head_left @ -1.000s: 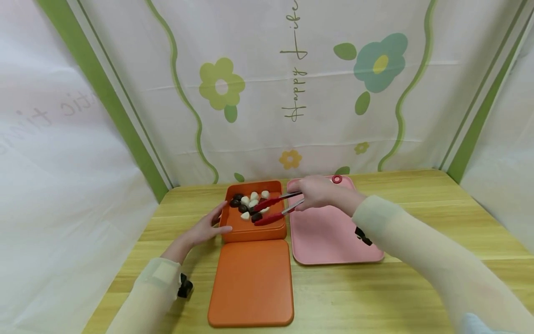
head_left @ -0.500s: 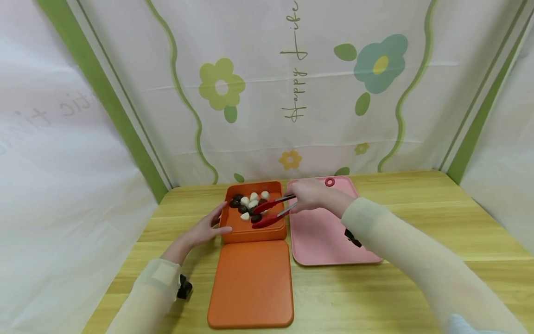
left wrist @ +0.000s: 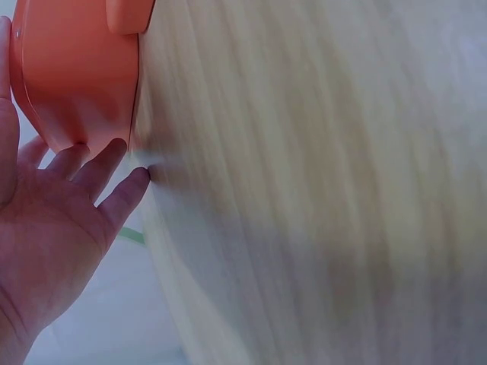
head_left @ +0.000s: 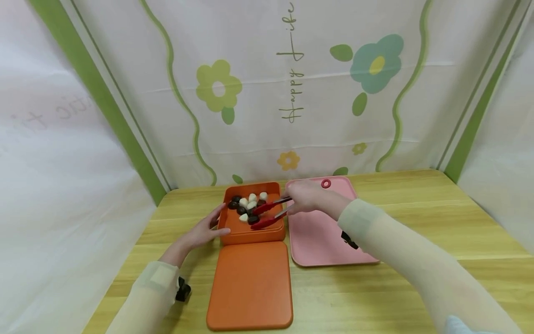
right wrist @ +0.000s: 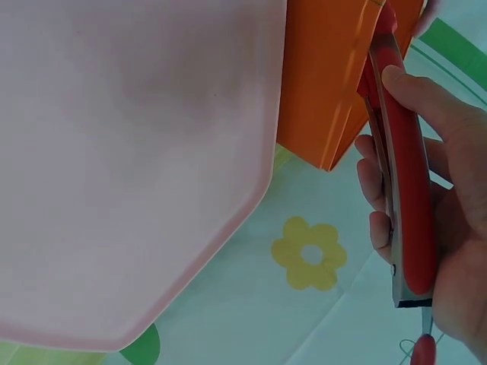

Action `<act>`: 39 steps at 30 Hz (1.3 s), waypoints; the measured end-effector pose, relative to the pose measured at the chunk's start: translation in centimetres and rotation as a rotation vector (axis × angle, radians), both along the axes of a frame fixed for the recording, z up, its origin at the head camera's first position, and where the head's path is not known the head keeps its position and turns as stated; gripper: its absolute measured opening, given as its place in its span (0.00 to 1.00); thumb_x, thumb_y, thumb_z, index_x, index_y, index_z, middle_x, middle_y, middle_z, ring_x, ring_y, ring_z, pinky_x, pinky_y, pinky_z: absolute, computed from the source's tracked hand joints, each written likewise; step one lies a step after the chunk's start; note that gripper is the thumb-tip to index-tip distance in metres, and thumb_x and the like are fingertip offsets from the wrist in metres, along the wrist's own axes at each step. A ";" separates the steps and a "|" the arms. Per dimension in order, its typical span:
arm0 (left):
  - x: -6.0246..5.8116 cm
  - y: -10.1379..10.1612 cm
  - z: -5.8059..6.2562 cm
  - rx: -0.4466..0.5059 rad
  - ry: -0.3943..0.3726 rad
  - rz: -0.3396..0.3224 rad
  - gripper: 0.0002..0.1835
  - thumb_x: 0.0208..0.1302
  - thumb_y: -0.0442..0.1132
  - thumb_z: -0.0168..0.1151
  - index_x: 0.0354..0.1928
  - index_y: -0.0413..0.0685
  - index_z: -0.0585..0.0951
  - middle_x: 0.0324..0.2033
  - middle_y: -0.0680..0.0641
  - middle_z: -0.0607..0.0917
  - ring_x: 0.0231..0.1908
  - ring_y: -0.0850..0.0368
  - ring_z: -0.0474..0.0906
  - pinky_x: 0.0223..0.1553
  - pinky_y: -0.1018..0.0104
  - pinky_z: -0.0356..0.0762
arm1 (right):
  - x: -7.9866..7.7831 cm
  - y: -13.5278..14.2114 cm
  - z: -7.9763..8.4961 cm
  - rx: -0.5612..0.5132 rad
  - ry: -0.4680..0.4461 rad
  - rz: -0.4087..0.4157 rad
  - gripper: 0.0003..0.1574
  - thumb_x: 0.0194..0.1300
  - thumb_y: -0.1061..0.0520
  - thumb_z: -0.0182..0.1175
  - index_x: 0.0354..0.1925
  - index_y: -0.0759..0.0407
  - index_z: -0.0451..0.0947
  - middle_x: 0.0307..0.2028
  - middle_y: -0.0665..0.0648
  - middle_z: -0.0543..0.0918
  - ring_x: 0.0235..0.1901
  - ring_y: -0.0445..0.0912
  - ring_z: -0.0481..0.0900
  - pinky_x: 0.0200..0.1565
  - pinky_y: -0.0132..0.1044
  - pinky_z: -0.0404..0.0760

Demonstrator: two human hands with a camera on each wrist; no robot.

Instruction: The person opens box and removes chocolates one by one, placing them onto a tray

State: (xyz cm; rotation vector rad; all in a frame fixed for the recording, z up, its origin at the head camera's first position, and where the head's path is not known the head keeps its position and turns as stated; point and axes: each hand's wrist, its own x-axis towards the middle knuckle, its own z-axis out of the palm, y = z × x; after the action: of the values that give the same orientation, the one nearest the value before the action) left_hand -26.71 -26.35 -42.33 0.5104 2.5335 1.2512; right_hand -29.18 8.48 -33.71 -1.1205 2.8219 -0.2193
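Note:
My right hand (head_left: 306, 196) grips the red-and-silver tongs (right wrist: 411, 190) by their handles, with the thumb along one side and the fingers round the other. In the head view the red tips reach into an orange box (head_left: 250, 237) and stand apart, a dark oval piece (head_left: 253, 219) showing between them. Several white pieces (head_left: 244, 202) and other dark pieces (head_left: 232, 204) lie loose in the box. My left hand (head_left: 204, 233) rests against the left side of the box; its fingers are nearly straight and spread in the left wrist view, with the thumb over the near rim.
An orange lid (head_left: 250, 287) lies flat in front of the box. Right of the box is a pink tray (head_left: 321, 241), partly under my right forearm. A printed curtain (head_left: 258, 130) rises behind the wooden table (head_left: 413, 218).
My right hand has shifted slightly left with the tongs, and their tips have drawn a little closer together around the dark piece. My left hand stays at the box.

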 end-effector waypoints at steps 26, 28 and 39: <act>0.1 -0.1 -0.1 -0.022 0.019 0.000 0.46 0.67 0.43 0.64 0.78 0.51 0.46 0.74 0.36 0.49 0.70 0.34 0.49 0.66 0.42 0.52 | -0.3 1.3 0.0 -0.131 -0.021 0.056 0.09 0.60 0.53 0.69 0.39 0.53 0.84 0.31 0.46 0.79 0.28 0.42 0.74 0.35 0.36 0.75; 0.1 -0.1 -0.2 -0.021 0.012 0.002 0.47 0.66 0.44 0.64 0.78 0.52 0.46 0.74 0.36 0.49 0.70 0.35 0.49 0.67 0.43 0.52 | -0.3 1.7 0.3 -0.129 0.019 0.055 0.11 0.60 0.51 0.69 0.40 0.54 0.84 0.32 0.46 0.80 0.29 0.42 0.74 0.36 0.37 0.75; 0.0 -0.1 -0.1 -0.004 -0.003 0.003 0.46 0.67 0.41 0.64 0.78 0.50 0.45 0.74 0.35 0.49 0.70 0.35 0.49 0.67 0.42 0.52 | 0.0 4.4 2.7 -0.195 -0.012 0.016 0.24 0.62 0.53 0.67 0.56 0.58 0.81 0.45 0.54 0.84 0.42 0.49 0.81 0.43 0.43 0.79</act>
State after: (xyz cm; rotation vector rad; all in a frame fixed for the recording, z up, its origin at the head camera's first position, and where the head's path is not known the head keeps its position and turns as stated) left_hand -26.69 -26.42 -42.45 0.5035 2.5349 1.2467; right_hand -29.18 12.91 -30.98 -1.1720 2.8293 -0.5081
